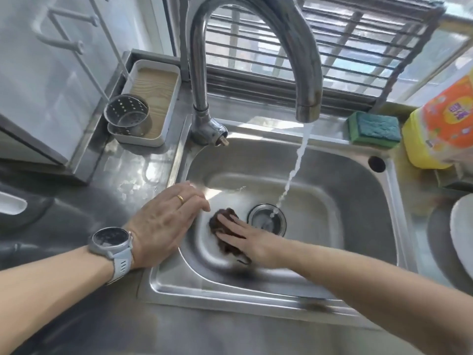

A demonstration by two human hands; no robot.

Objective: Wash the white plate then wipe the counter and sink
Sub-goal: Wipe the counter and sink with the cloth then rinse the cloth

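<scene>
My right hand presses flat on a dark brown scrubbing cloth on the floor of the steel sink, just left of the drain. My left hand, with a watch and a ring, rests palm down on the sink's left rim, fingers spread and empty. Water runs from the curved tap into the drain. The white plate stands at the right edge of the view on the counter, partly cut off.
A green and blue sponge lies on the back rim beside a yellow detergent bottle. A white tray with a perforated steel cup sits back left. The wet steel counter runs left and along the front.
</scene>
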